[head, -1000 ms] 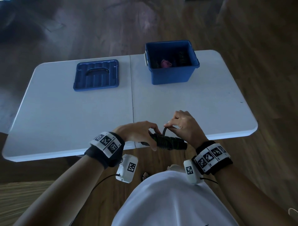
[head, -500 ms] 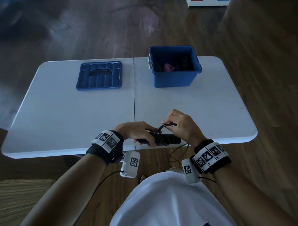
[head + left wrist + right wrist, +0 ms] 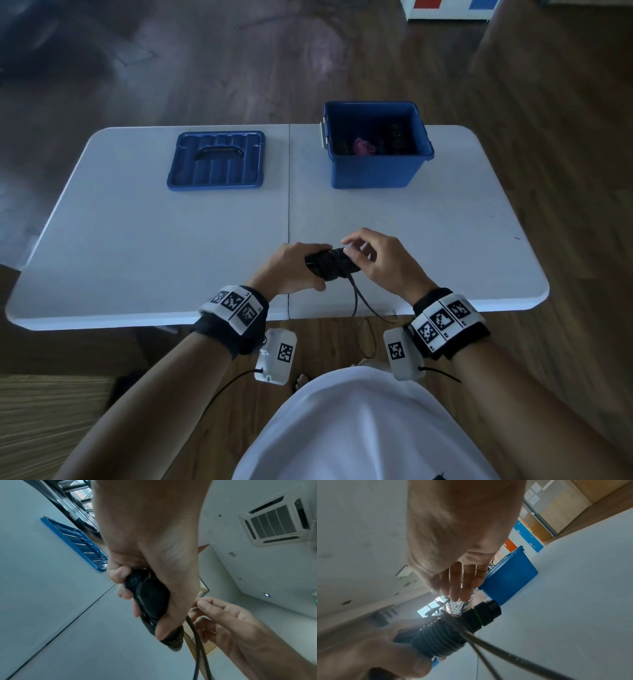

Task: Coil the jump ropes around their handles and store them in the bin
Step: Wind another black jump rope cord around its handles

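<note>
A pair of black jump rope handles (image 3: 329, 265) with black rope coiled round them is held just above the white table's near middle. My left hand (image 3: 291, 270) grips the bundle from the left, fingers curled round it (image 3: 150, 601). In the right wrist view the coils (image 3: 436, 639) sit beside a handle end with a green ring (image 3: 481, 615). My right hand (image 3: 380, 263) hovers at the bundle's right end with fingers (image 3: 462, 585) extended and nothing in them. Two loose rope strands (image 3: 356, 298) hang from the bundle over the table's front edge.
An open blue bin (image 3: 376, 171) stands at the table's back right, with dark coiled ropes and something pink (image 3: 363, 147) inside. Its blue lid (image 3: 215, 161) lies flat at the back left. The white folding table (image 3: 137, 257) has a centre seam.
My right hand has let go of the rope loop it pinched over the handles. Both hands and the bundle have moved forward from the table's edge to over its top.
</note>
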